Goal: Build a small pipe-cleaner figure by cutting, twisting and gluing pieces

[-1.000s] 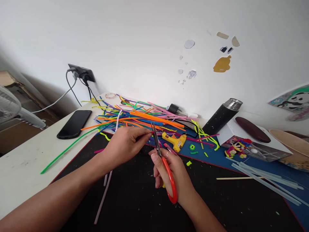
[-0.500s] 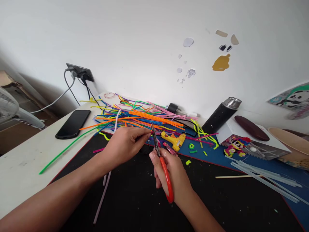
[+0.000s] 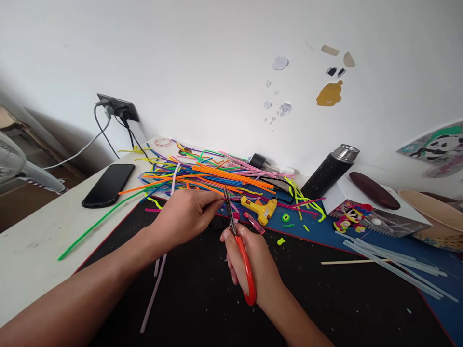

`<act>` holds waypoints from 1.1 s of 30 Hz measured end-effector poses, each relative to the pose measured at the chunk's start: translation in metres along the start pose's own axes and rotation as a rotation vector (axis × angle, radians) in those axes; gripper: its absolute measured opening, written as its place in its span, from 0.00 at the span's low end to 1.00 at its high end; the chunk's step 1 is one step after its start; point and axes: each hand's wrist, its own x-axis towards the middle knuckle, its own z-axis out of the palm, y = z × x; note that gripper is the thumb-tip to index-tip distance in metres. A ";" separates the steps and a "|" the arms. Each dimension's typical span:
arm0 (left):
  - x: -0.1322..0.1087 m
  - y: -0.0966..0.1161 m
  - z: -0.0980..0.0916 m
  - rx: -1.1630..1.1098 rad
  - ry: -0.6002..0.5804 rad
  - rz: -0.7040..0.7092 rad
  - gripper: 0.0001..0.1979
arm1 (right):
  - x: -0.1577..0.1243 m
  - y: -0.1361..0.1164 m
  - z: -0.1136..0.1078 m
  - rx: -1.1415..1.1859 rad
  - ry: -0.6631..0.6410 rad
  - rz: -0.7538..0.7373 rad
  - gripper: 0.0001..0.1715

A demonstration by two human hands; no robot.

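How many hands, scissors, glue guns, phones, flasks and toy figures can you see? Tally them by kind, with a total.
Hands: 2, left hand and right hand
Scissors: 1
Glue gun: 1
Phone: 1
Flask: 1
Toy figure: 1
Total: 7

- Frame centre: left hand (image 3: 188,214); just right of it, scissors (image 3: 248,270) in right hand (image 3: 260,260).
- Behind both: heap of pipe cleaners (image 3: 235,172).
- Frame left, on table (image 3: 36,250): phone (image 3: 108,186).
- Behind right hand: glue gun (image 3: 267,212).
- Right of heap: flask (image 3: 327,174), then box (image 3: 383,221), case (image 3: 374,190) on top, figurine (image 3: 349,219) before it.
- Lower right: glue sticks (image 3: 392,270).
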 end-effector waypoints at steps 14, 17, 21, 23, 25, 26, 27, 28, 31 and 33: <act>0.002 -0.004 0.004 0.015 -0.087 -0.044 0.13 | 0.003 0.006 0.017 0.204 -0.096 0.122 0.15; 0.002 -0.005 0.005 0.045 -0.137 -0.030 0.15 | 0.005 0.013 0.022 0.219 -0.101 0.117 0.15; 0.004 -0.007 0.001 0.100 -0.217 -0.048 0.17 | 0.007 0.016 0.024 0.274 -0.178 0.109 0.14; 0.006 -0.009 -0.003 0.066 -0.194 -0.087 0.17 | 0.007 0.015 0.023 0.318 -0.232 0.109 0.14; 0.009 -0.014 -0.005 0.005 -0.114 -0.151 0.17 | 0.008 0.012 0.020 0.344 -0.249 0.101 0.15; 0.010 -0.016 -0.006 -0.023 -0.066 -0.184 0.18 | 0.008 0.011 0.018 0.352 -0.241 0.088 0.16; 0.011 -0.019 -0.006 -0.041 -0.032 -0.209 0.18 | 0.008 0.009 0.015 0.357 -0.221 0.070 0.17; 0.011 -0.021 -0.004 -0.047 -0.016 -0.226 0.19 | 0.007 0.006 0.013 0.363 -0.192 0.044 0.18; 0.011 -0.024 0.005 -0.029 -0.119 -0.203 0.17 | 0.007 -0.002 0.002 0.376 -0.072 -0.029 0.22; 0.009 -0.022 0.013 -0.034 -0.247 -0.148 0.15 | 0.007 -0.007 -0.007 0.382 0.007 -0.067 0.24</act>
